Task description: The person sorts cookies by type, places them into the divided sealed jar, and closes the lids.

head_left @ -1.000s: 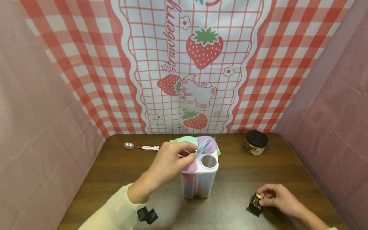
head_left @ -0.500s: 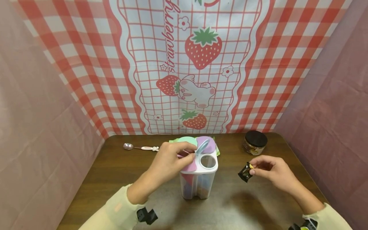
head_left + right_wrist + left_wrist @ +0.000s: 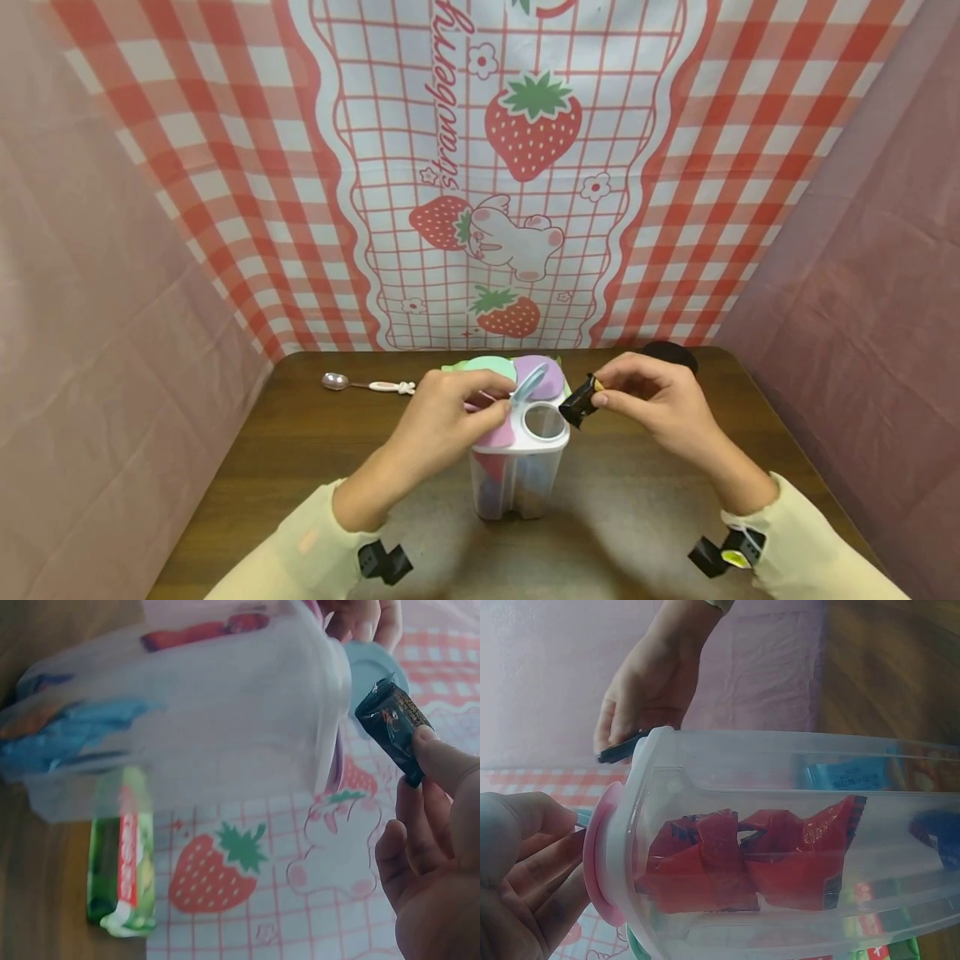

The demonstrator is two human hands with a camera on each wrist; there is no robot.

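A clear container [image 3: 517, 487] with a white top stands upright on the table. My left hand [image 3: 446, 417] pinches its light blue flip lid [image 3: 532, 382], tilted up beside the round opening [image 3: 545, 421]. Pink, mint and purple lids cover the other sections. Just right of the opening, my right hand [image 3: 660, 400] pinches a small black-wrapped candy [image 3: 580, 402] between thumb and fingers; the right wrist view shows the wrapper [image 3: 394, 727] close to the container's rim. Through the wall in the left wrist view, red packets [image 3: 750, 862] and a blue packet [image 3: 847, 774] show inside.
Behind the right hand is a jar with a black lid [image 3: 670, 354], mostly hidden. A spoon [image 3: 371, 386] with a white handle lies at the back left. Behind the container lies a green packet [image 3: 124, 855]. A checked strawberry cloth [image 3: 525, 275] hangs behind the table.
My right hand has lifted the black-wrapped candy from the table's right front and carried it up and left to the container's opening. The left hand keeps its hold on the blue lid.
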